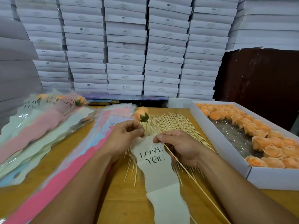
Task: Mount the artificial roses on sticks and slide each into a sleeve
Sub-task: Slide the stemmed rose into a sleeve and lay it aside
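Roses finished so far, three or four sleeved ones [64,101], lie at the bench's far left corner. Right hand [179,146] pinches the stick [186,172] of a mounted rose [140,114]; left hand [126,135] pinches the sleeve [155,165] mouth. Dozens wait unmounted in the box [226,143] along the right edge.

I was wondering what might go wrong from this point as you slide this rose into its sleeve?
1. The right hand pinches the thin stick far from the rose, so the stick may bend or the head may work loose.
2. The left hand holds only the top edge of the sleeve; its mouth may collapse and snag the petals.
3. The stick's long tail could scatter the loose sticks.
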{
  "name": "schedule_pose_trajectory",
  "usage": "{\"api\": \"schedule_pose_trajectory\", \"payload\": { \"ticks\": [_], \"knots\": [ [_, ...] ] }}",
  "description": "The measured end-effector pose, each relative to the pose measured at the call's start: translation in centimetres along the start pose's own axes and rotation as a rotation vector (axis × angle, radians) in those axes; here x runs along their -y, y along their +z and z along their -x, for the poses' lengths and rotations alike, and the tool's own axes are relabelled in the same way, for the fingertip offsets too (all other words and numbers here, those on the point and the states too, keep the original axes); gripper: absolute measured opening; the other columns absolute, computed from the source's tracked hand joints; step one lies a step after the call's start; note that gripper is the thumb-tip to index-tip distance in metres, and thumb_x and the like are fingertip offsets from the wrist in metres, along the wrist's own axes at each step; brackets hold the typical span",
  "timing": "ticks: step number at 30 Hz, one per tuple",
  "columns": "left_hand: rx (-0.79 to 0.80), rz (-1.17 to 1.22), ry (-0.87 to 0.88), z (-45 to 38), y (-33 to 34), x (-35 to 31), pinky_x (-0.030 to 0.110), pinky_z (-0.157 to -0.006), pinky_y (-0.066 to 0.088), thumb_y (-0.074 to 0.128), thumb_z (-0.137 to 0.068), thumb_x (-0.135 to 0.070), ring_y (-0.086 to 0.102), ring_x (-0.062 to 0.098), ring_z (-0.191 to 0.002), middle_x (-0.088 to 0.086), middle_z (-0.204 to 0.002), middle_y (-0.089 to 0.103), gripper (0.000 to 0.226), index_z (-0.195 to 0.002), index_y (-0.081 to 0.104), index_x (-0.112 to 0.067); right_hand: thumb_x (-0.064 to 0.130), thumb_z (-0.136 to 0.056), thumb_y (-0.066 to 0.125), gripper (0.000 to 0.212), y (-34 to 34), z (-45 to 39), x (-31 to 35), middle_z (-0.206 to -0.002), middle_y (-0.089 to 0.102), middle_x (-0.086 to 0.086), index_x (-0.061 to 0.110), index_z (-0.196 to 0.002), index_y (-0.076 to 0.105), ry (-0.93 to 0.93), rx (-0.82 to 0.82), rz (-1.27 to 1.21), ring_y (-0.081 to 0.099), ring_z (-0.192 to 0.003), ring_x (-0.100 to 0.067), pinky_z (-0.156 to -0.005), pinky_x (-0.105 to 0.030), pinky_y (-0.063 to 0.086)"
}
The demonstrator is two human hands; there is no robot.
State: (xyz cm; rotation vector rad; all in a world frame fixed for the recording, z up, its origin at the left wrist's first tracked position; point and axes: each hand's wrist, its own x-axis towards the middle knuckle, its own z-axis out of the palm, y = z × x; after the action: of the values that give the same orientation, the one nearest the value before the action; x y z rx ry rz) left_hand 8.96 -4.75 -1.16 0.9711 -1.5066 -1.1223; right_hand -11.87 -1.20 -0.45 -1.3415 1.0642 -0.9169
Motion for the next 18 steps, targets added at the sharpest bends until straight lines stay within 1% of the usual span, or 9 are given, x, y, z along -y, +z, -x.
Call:
{"api": "schedule_pose_trajectory", "payload": {
  "ticks": [3, 6, 8, 13, 16, 18],
  "knots": [
    [0.015, 0.002, 0.014, 0.16, 0.04, -0.23, 0.032, -0.072, 0.046, 0.063, -0.093, -0.004, 0.059, 0.016, -0.071, 0.008, -0.074, 0.070, 0.029, -0.071, 0.071, -0.022, 0.019, -0.102, 0.057, 0.026, 0.04, 0.08, 0.10, -0.062, 0.053, -0.011, 0.013, -0.086, 0.077, 0.006, 0.002, 0.000, 0.045, -0.042, -0.017, -0.039, -0.025, 0.036],
    [-0.004, 0.012, 0.011, 0.18, 0.18, -0.39, 0.038, -0.073, 0.042, 0.057, -0.093, -0.001, 0.056, 0.020, -0.073, 0.011, -0.074, 0.071, 0.031, -0.070, 0.067, -0.020, 0.017, -0.103, 0.053, 0.022, 0.01, 0.25, 0.25, -0.053, 0.054, -0.004, 0.005, -0.097, 0.071, 0.004, 0.020, -0.003, 0.046, -0.040, -0.014, -0.040, -0.025, 0.037],
    [-0.012, 0.025, 0.014, 0.19, 0.23, -0.42, 0.038, -0.073, 0.043, 0.055, -0.092, -0.001, 0.057, 0.018, -0.070, 0.012, -0.074, 0.071, 0.031, -0.070, 0.066, -0.020, 0.016, -0.104, 0.051, 0.022, 0.04, 0.35, 0.34, -0.050, 0.052, -0.002, 0.002, -0.100, 0.068, 0.006, 0.031, -0.027, 0.045, -0.040, -0.013, -0.039, -0.024, 0.036],
    [0.011, 0.071, 0.023, 0.13, 0.23, -0.29, 0.030, -0.068, 0.044, 0.057, -0.091, 0.000, 0.058, 0.015, -0.063, 0.012, -0.065, 0.066, 0.031, -0.070, 0.069, -0.019, 0.017, -0.103, 0.053, 0.021, 0.04, 0.34, 0.51, -0.050, 0.048, -0.004, 0.004, -0.096, 0.069, 0.006, 0.016, -0.086, 0.042, -0.038, -0.013, -0.035, -0.022, 0.035],
    [0.031, 0.103, 0.003, -0.06, -0.03, -0.10, 0.032, -0.071, 0.044, 0.061, -0.087, -0.001, 0.059, 0.018, -0.065, 0.013, -0.067, 0.066, 0.025, -0.071, 0.073, -0.017, 0.019, -0.101, 0.055, 0.022, -0.30, 0.05, 0.38, -0.056, 0.048, -0.004, 0.007, -0.091, 0.071, 0.027, 0.006, -0.170, 0.042, -0.040, -0.012, -0.035, -0.022, 0.032],
    [0.052, 0.119, -0.017, -0.03, -0.06, -0.17, 0.031, -0.071, 0.045, 0.064, -0.080, -0.009, 0.059, 0.019, -0.066, 0.015, -0.068, 0.065, 0.014, -0.072, 0.073, -0.016, 0.020, -0.100, 0.056, 0.022, -0.56, -0.28, 0.23, -0.061, 0.049, -0.002, 0.007, -0.089, 0.069, 0.055, -0.016, -0.216, 0.042, -0.043, -0.009, -0.034, -0.019, 0.029]
  ]
}}
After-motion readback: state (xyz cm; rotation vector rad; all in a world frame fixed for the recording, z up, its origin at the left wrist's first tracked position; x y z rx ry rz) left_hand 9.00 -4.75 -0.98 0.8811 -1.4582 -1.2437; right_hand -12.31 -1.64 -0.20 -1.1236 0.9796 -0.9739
